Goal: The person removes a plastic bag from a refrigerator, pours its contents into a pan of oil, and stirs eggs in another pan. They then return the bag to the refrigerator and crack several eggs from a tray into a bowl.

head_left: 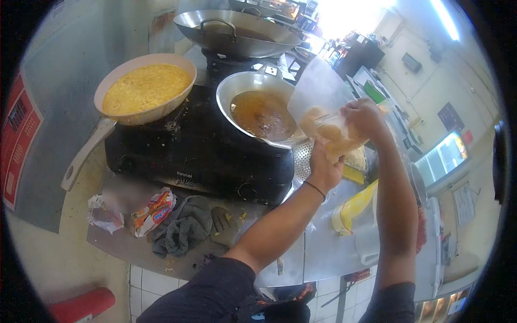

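Inside a bright kitchen, steel counter [280, 269], tiled floor [156, 282]

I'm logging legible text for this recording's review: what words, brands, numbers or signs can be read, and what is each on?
"Rinnai", on the front of the black stove.
Red poster at the left: print too blurred to read.
Red, white and blue wrapper: lettering too blurred to read.
Paper and dark notice on the right wall: too small to read.

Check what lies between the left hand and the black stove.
The head view shows a perforated metal strainer between the left hand and the black stove.
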Demonstrator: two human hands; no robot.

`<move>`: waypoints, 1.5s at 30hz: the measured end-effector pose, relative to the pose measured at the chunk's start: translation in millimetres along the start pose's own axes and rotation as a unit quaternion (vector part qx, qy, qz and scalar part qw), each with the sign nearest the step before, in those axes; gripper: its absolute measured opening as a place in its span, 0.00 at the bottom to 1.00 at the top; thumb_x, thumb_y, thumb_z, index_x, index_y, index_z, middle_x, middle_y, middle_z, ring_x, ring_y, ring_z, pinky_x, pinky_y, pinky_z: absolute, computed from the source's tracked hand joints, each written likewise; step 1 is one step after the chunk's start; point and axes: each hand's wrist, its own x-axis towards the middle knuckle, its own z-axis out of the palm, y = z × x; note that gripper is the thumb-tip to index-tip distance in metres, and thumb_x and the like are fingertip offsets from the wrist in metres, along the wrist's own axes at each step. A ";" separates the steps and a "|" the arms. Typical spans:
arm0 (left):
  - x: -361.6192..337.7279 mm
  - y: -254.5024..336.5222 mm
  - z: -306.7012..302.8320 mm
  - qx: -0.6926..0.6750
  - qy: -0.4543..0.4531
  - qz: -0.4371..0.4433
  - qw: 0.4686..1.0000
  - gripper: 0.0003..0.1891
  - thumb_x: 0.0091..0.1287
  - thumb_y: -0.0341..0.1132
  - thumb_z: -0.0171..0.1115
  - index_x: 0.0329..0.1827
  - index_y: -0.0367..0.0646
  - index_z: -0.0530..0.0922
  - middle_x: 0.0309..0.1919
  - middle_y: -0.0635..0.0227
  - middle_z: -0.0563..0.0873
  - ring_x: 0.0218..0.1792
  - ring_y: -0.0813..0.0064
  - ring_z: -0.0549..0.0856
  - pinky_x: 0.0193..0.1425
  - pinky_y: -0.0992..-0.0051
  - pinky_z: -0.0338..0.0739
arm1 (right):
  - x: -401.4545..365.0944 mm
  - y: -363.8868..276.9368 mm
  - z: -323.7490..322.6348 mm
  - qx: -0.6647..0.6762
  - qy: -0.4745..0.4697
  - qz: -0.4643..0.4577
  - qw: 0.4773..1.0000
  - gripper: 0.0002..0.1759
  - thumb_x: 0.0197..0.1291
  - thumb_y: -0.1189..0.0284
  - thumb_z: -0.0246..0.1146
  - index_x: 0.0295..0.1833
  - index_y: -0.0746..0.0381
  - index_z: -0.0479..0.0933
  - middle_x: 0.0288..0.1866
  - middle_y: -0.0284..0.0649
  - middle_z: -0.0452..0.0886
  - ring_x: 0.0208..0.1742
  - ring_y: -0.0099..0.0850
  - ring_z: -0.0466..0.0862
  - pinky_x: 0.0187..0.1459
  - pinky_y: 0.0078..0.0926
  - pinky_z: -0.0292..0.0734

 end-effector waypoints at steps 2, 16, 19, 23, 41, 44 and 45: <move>5.0 0.6 -4.8 0.012 -0.039 0.003 0.999 0.19 0.70 0.50 0.36 0.53 0.48 0.67 0.47 0.69 0.76 0.48 0.74 0.77 0.49 0.73 0.72 | 2.1 -2.8 -0.8 -0.030 -0.002 0.030 0.999 0.08 0.45 0.70 0.57 0.31 0.58 0.79 0.29 0.38 0.79 0.37 0.36 0.79 0.39 0.30 0.74; 24.0 -7.1 -30.2 0.639 -0.190 0.487 0.565 0.18 0.69 0.47 0.41 0.51 0.44 0.68 0.45 0.65 0.76 0.48 0.69 0.77 0.53 0.70 0.73 | 19.8 -15.7 -3.2 -0.050 -0.023 0.196 0.979 0.18 0.51 0.60 0.53 0.41 0.60 0.77 0.43 0.45 0.79 0.44 0.43 0.79 0.46 0.37 0.72; 24.2 -6.8 -30.8 0.646 -0.176 0.479 0.568 0.17 0.68 0.46 0.42 0.51 0.44 0.68 0.46 0.65 0.76 0.49 0.69 0.77 0.53 0.70 0.73 | 20.3 -10.2 4.0 -0.125 -0.002 0.110 0.986 0.17 0.51 0.61 0.52 0.41 0.61 0.77 0.45 0.46 0.78 0.46 0.43 0.78 0.47 0.37 0.73; 6.0 3.5 -16.7 0.671 -0.159 0.524 0.500 0.14 0.57 0.33 0.56 0.45 0.41 0.73 0.42 0.64 0.79 0.44 0.69 0.79 0.49 0.73 0.74 | 8.2 -26.5 -5.9 -0.100 0.037 0.139 0.984 0.17 0.52 0.61 0.52 0.38 0.62 0.77 0.42 0.47 0.79 0.44 0.45 0.79 0.46 0.38 0.72; -6.7 13.7 -12.5 0.109 -0.014 -0.001 0.994 0.17 0.66 0.46 0.46 0.51 0.46 0.71 0.43 0.66 0.78 0.44 0.69 0.79 0.50 0.67 0.75 | -14.5 -33.0 0.1 0.098 0.020 0.081 0.992 0.11 0.43 0.70 0.61 0.31 0.68 0.76 0.28 0.49 0.78 0.30 0.39 0.78 0.36 0.31 0.73; -1.5 11.1 -19.9 0.041 -0.023 -0.006 0.999 0.17 0.67 0.46 0.45 0.51 0.45 0.70 0.42 0.65 0.78 0.43 0.69 0.79 0.49 0.67 0.75 | -5.9 -34.6 11.7 0.041 0.113 0.085 0.989 0.11 0.47 0.70 0.58 0.23 0.69 0.73 0.27 0.54 0.76 0.30 0.44 0.78 0.36 0.33 0.73; 0.6 11.0 -22.5 0.010 -0.029 -0.005 1.000 0.17 0.67 0.46 0.44 0.50 0.45 0.70 0.42 0.65 0.78 0.43 0.69 0.79 0.49 0.67 0.75 | -4.9 -35.3 12.8 0.050 0.128 0.103 0.985 0.10 0.48 0.71 0.57 0.24 0.68 0.74 0.27 0.53 0.77 0.31 0.44 0.79 0.37 0.33 0.73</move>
